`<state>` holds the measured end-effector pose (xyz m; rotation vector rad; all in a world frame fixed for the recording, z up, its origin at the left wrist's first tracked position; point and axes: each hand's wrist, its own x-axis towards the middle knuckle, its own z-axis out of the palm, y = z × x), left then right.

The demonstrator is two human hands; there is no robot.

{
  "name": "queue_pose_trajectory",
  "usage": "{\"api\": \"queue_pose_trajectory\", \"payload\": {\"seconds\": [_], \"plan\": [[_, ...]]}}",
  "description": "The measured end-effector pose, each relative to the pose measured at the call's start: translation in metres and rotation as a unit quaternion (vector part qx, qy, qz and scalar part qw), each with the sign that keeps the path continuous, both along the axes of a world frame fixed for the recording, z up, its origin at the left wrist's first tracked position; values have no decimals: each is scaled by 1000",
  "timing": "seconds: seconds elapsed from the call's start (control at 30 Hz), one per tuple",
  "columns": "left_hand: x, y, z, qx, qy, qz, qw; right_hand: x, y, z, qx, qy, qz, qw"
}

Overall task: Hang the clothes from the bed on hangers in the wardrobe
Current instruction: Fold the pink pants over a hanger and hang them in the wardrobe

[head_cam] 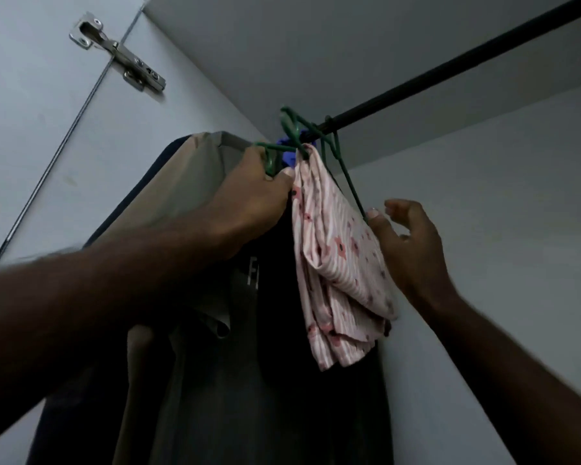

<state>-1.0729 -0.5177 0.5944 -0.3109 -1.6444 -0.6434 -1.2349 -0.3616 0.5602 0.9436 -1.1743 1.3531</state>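
Grey wardrobe wall (503, 203) all round, and I'm reaching up into the corner. My left hand (249, 203) is clenched on a green hanger (269, 165), fingers curled round the wire, hand against the beige shirt (185, 186). Just right of that hand hangs the pink flowered cloth (336, 273), draped on a second hanger (349, 182). My right hand (411, 253) is beside the cloth, fingers loose and apart, gripping nothing, thumb tip at the low end of that wire. Below my left hand a dark garment (275, 347) hangs straight down. Above both hands, green hooks bunch on the black rail (450, 67). Far up left of my left hand, a metal hinge (118, 52).
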Motion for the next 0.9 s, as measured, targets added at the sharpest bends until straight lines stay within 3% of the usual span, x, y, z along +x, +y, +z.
{"api": "queue_pose_trajectory", "payload": {"seconds": [0.07,0.2,0.27,0.43,0.57,0.7,0.77,0.83,0.9], "plan": [[5,-1,-14,-5,-30,-4,1000,25,-2,-28,59,64,6,996],[16,4,-39,-30,-41,11,999,47,-20,-64,113,156,-132,972],[21,7,-53,-33,-37,5,999,50,-26,-62,97,138,-139,976],[23,18,-98,-68,-80,44,993,48,-2,-49,53,87,26,994],[3,32,-138,-1,-103,67,992,52,18,-43,49,53,70,995],[-23,50,-159,36,-99,102,989,58,33,-42,83,63,23,994],[-30,55,-156,34,-100,182,978,61,39,-41,98,64,-1,993],[-35,59,-149,20,-69,256,964,62,45,-40,104,57,-9,993],[-38,59,-144,15,-38,257,966,61,50,-40,105,52,-13,993]]}}
